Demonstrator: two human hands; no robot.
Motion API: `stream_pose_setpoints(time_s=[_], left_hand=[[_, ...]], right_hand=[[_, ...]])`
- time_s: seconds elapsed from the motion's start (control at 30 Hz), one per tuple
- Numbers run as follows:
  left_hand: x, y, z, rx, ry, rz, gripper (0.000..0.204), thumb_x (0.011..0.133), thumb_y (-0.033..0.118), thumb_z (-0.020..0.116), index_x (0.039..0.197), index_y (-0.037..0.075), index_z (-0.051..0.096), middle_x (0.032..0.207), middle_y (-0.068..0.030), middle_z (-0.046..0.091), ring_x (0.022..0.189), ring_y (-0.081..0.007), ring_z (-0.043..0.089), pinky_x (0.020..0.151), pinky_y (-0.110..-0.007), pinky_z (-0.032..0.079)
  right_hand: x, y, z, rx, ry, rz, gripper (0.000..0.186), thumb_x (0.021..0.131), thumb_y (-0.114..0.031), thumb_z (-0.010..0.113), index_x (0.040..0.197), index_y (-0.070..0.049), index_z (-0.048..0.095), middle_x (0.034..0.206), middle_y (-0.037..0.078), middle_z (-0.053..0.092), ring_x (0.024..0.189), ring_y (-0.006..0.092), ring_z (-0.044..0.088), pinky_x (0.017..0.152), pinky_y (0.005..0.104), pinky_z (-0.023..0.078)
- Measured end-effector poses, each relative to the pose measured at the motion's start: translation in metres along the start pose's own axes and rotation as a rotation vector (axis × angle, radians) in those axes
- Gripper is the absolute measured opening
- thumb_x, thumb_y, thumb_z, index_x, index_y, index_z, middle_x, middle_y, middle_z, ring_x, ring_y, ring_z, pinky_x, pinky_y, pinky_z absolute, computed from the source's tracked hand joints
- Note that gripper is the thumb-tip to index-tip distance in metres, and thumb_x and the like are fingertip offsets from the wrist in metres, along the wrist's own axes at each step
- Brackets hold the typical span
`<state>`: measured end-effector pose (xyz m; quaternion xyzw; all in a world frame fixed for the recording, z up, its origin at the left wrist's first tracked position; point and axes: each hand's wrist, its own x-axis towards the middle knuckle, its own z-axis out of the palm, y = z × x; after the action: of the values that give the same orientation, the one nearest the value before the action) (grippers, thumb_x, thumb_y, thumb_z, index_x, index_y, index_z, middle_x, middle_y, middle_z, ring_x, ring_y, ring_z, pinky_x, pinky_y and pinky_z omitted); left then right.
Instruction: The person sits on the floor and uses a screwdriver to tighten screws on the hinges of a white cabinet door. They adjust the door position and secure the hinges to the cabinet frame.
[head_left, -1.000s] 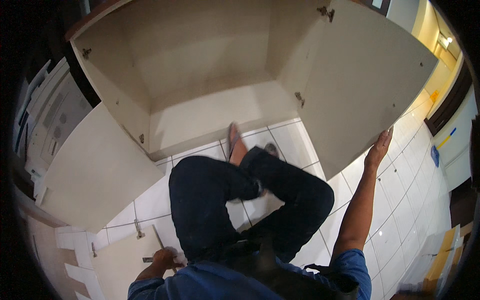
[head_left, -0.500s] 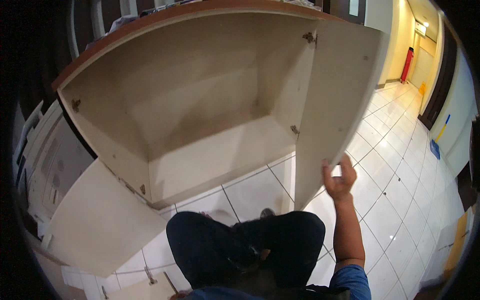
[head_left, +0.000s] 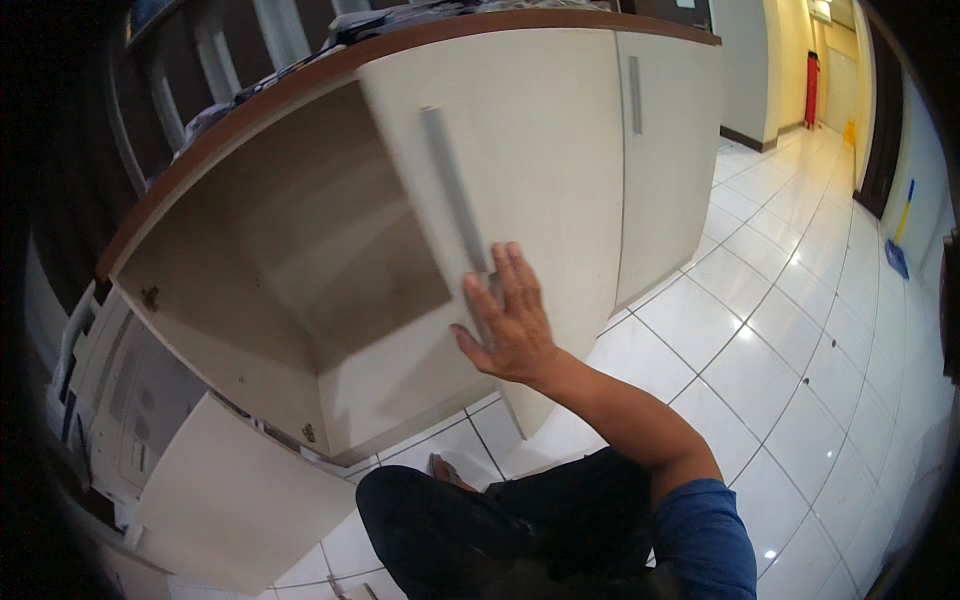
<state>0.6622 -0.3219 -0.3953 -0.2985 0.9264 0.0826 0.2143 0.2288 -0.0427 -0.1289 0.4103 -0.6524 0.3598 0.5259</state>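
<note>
My right hand (head_left: 512, 325) lies with its fingers spread against the outer face of a cream cabinet door (head_left: 530, 150), beside its long grey handle (head_left: 455, 190). The door stands partly open on the right side of the low cabinet's bare compartment (head_left: 300, 200). Small metal hinge parts (head_left: 150, 298) sit on the compartment's left wall, with no door joined to them. A cream panel (head_left: 250, 490) rests at the lower left, beside the cabinet's front corner. My left hand is out of view.
Right of the moving door is a closed cabinet door (head_left: 668, 150). Cloth-like things (head_left: 400, 20) lie on the brown-edged top. A white appliance-like object (head_left: 140, 390) stands at the left. White tiles (head_left: 740, 350) cover the floor; a blue dustpan (head_left: 897, 258) leans at the far right wall.
The cabinet door has swung leftward from wide open to partly closed. My right hand has gone from gripping its edge to pressing flat on its outer face. My view has shifted slightly.
</note>
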Motion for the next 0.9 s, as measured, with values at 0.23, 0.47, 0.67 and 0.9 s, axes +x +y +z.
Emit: stream_pose_setpoints(time_s=[0.23,0.47,0.67,0.9], left_hand=[[0.014,0.011,-0.012,0.014,0.051,-0.055,0.045,0.093,0.044,0.060,0.106,0.002,0.073,0.109,-0.0185,0.073,0.101,-0.0372,0.071,0.084,-0.045,0.056],[0.025,0.014,-0.017,0.014,0.109,-0.084,0.044,0.096,0.041,0.057,0.106,0.001,0.073,0.109,-0.0186,0.073,0.100,-0.0375,0.071,0.084,-0.045,0.056],[0.029,0.012,-0.022,0.005,0.178,-0.107,0.043,0.097,0.038,0.055,0.106,0.000,0.073,0.109,-0.0187,0.073,0.099,-0.0378,0.071,0.083,-0.045,0.056],[0.040,-0.028,-0.023,-0.037,0.438,-0.158,0.042,0.100,0.035,0.052,0.105,-0.001,0.073,0.109,-0.0189,0.073,0.098,-0.0381,0.071,0.082,-0.045,0.056]], right_hand=[[0.007,0.017,0.072,0.041,-0.044,0.052,0.088,0.085,-0.038,0.075,0.158,-0.018,0.030,0.163,0.027,0.015,0.152,0.0474,0.010,0.121,0.0596,0.015],[0.012,0.040,0.119,-0.025,-0.179,0.132,0.084,0.087,-0.041,0.072,0.157,-0.017,0.032,0.165,0.024,0.013,0.153,0.0452,0.007,0.123,0.0591,0.012],[0.009,0.045,0.117,-0.051,-0.285,0.140,0.077,0.091,-0.039,0.070,0.155,-0.014,0.036,0.164,0.025,0.015,0.153,0.0454,0.009,0.121,0.0593,0.017],[-0.031,0.022,0.066,0.190,-0.191,0.483,0.065,0.096,-0.041,0.063,0.148,-0.006,0.045,0.160,0.029,0.023,0.147,0.0492,0.024,0.118,0.0567,0.027]])
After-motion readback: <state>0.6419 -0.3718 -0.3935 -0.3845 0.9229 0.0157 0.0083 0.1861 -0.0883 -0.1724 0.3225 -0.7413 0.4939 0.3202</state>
